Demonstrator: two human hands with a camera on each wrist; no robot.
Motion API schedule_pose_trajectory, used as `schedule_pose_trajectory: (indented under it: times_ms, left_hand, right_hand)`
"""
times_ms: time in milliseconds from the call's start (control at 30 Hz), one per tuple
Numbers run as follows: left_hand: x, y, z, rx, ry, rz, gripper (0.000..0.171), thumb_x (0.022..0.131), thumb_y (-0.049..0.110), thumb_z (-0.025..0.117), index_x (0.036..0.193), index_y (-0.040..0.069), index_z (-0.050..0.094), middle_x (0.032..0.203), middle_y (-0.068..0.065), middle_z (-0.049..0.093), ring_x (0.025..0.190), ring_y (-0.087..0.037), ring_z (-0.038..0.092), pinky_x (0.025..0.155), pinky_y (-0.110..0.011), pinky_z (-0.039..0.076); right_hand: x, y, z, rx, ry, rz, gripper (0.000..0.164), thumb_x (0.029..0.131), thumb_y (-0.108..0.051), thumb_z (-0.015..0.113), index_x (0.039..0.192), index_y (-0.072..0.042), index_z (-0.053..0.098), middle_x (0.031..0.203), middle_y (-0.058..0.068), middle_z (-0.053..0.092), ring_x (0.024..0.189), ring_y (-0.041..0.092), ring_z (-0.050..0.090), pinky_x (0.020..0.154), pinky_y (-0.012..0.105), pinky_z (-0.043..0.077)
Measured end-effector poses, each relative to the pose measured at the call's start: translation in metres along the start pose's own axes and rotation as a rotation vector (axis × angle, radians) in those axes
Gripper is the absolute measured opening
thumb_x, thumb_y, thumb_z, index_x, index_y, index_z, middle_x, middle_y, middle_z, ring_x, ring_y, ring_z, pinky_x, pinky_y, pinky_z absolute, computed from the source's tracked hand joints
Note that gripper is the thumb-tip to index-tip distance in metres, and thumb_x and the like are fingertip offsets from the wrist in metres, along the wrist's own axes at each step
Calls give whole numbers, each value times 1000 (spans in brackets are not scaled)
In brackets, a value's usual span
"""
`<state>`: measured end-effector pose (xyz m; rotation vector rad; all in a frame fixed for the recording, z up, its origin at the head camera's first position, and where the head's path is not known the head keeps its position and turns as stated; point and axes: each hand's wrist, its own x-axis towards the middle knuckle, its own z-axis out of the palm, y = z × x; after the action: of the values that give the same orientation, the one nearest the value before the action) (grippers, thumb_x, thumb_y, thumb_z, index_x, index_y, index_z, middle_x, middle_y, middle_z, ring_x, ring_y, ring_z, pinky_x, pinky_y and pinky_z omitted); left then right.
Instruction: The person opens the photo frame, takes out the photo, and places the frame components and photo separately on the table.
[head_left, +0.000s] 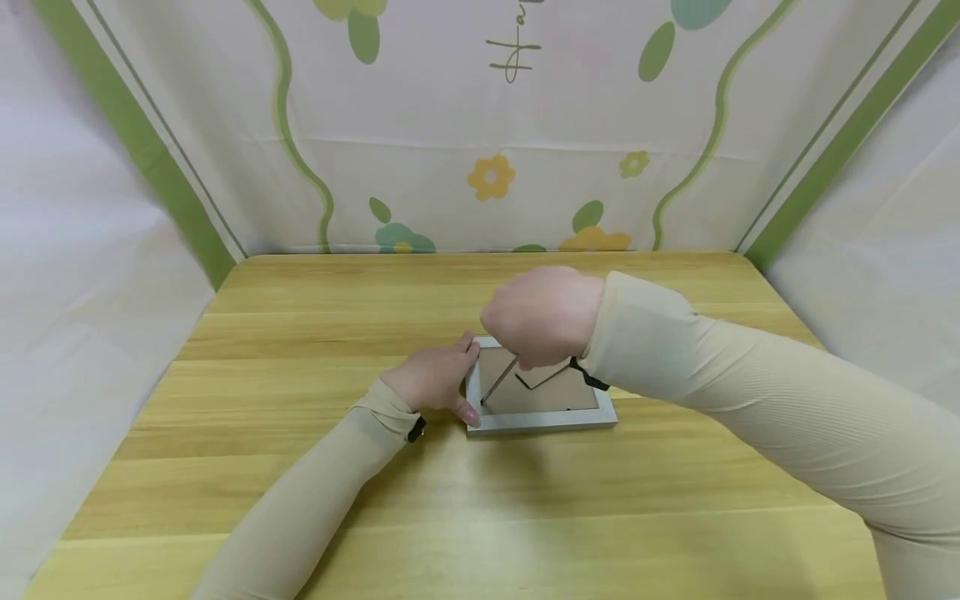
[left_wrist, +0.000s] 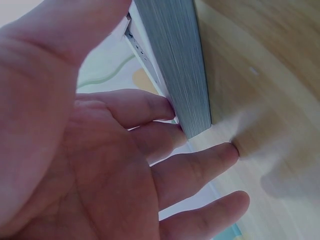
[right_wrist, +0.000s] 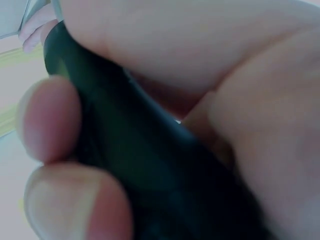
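Note:
A silver-grey picture frame (head_left: pixel 540 422) lies on the table with its brown backing board (head_left: pixel 551 400) facing up. My left hand (head_left: pixel 435 377) holds the frame at its left end, the thumb at the near corner and fingers at the far one. In the left wrist view, two fingertips touch the frame's brushed side while the other two stick out past it. Above the board, my right hand (head_left: pixel 543 315) grips a screwdriver with a thick dark handle (right_wrist: pixel 145 150). Its thin shaft (head_left: pixel 499 381) slants down to the frame's left inner edge, where the tip is too small to make out.
A thin dark bent line (head_left: pixel 530 388) shows on the board, partly behind the right hand. Under the frame is a wood-grain table (head_left: pixel 315 492). A printed curtain (head_left: pixel 420 108) hangs at its far edge, with pale cloth (head_left: pixel 90 250) on both sides.

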<state>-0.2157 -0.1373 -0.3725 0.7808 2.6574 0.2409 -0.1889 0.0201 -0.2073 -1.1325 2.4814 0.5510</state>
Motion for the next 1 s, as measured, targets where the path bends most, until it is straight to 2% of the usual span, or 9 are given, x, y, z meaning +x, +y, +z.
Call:
schedule_pose_trajectory:
  times_ms: [100,233,400,467,567,700,833,1000]
  left_hand:
    - [0,1,0,3,2,-2,116,71,50,83,154,-5,24,159,-25,18,136,-34,42,108,-40,40]
    - [-1,2,-1,8,6,-2,116,71,51,83,154,-6,24,159,-26,18,136,-34,41,108,-41,39]
    - [0,1,1,8,-6,-8,115,72,52,82,154,-4,24,160,-24,15,138,-34,39,109,-40,38]
    - [2,0,2,9,-10,-14,116,72,53,81,155,-4,23,160,-22,14,139,-33,38,109,-40,38]
    - [3,-1,3,11,-13,-20,116,72,54,81,155,-3,22,161,-21,14,139,-33,38,109,-39,38]
    - [3,-1,3,10,-16,-21,116,72,54,81,155,-3,22,161,-22,14,138,-32,39,109,-39,38]
    - [3,0,2,5,-13,-19,116,72,53,81,155,-3,23,161,-22,14,138,-32,40,109,-39,38]
    - [3,1,2,4,-8,-17,116,72,52,82,155,-4,23,161,-22,14,138,-32,39,108,-39,39]
  right_hand:
    - [-2,4,2,6,13,-15,22,82,-16,82,70,-16,63,70,-7,60,66,13,58,57,31,52]
    - [-6,17,10,74,40,-38,20,82,-17,82,68,-19,68,71,-9,63,65,10,58,60,30,52]
    - [-21,49,31,182,105,-16,3,84,-22,80,84,-22,77,90,-9,69,82,12,64,75,35,53]
    - [-30,65,41,220,143,-8,5,86,-26,79,90,-24,78,97,-10,70,89,12,64,79,38,53]
    - [-43,86,62,295,214,-14,9,88,-27,77,96,-23,79,98,-11,70,90,10,64,80,39,52]
    - [-53,106,97,413,299,-18,18,90,-30,75,104,-19,77,92,-14,69,76,3,60,73,33,51]
    - [-54,114,136,548,376,-35,24,90,-36,74,107,-19,76,87,-15,68,68,1,56,65,27,49]
    - [-49,118,173,670,437,-55,22,89,-35,75,105,-20,76,90,-13,70,68,3,57,60,24,50]
